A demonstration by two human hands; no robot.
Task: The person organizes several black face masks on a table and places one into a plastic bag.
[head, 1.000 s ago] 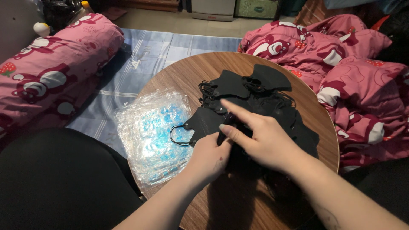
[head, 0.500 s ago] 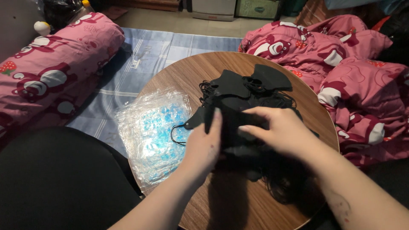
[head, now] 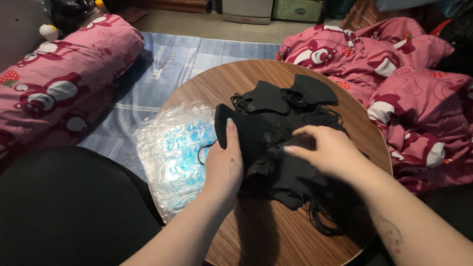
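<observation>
- A round wooden table (head: 256, 236) sits low over a blue checked mat (head: 162, 74), its brown grain bare along the near edge.
- On the table's middle lies a heap of black face masks (head: 286, 103).
- The left hand (head: 224, 165) grips one black mask (head: 241, 130) at the heap's left edge, thumb raised against it.
- The right hand (head: 327, 152) rests fingers-down on the heap, closed on nothing I can make out.
- Clear plastic bags (head: 172, 148) overhang the table's left rim.
- Pink printed bedding (head: 409, 83) is bunched right of the table; a matching bolster (head: 59, 88) lies left.
</observation>
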